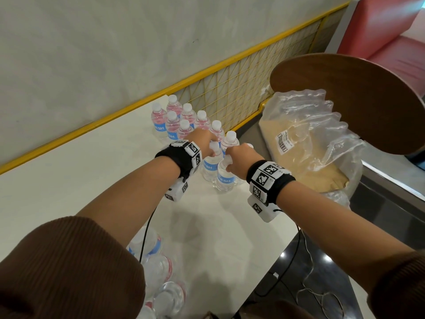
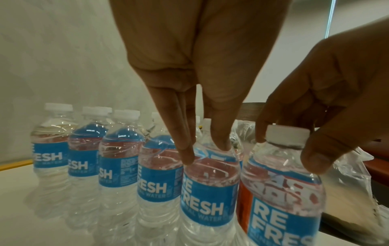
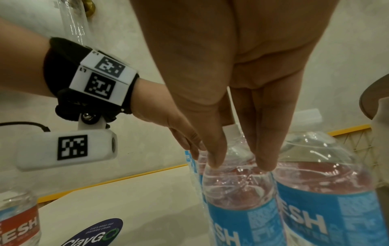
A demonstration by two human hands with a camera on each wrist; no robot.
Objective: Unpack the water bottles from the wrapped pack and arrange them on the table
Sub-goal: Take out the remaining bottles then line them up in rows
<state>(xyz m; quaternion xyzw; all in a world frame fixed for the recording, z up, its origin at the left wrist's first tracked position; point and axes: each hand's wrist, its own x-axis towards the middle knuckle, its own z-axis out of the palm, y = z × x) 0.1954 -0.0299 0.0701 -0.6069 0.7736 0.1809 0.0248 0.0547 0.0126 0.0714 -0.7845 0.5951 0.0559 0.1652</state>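
Head: bright, even, soft shadows on desk (image 1: 92, 180) | wrists: dimmer, yellowish cast | edges bowed | close-up fingers (image 2: 182, 138) soft.

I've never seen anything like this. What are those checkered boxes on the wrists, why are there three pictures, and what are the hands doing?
There is no machine here: a person works with bare hands. The checkered boxes are marker tags, strapped on together with small cameras. The wide picture comes from a camera worn on the head, looking down. The other two come from the wrist cameras, looking along the fingers. On the white table small water bottles stand in rows by the wall, and clear wrap lies to the right. The left hand pinches the neck of the left bottle. The right hand, in the same grip, holds the right bottle. Both bottles seem to stand on the table.
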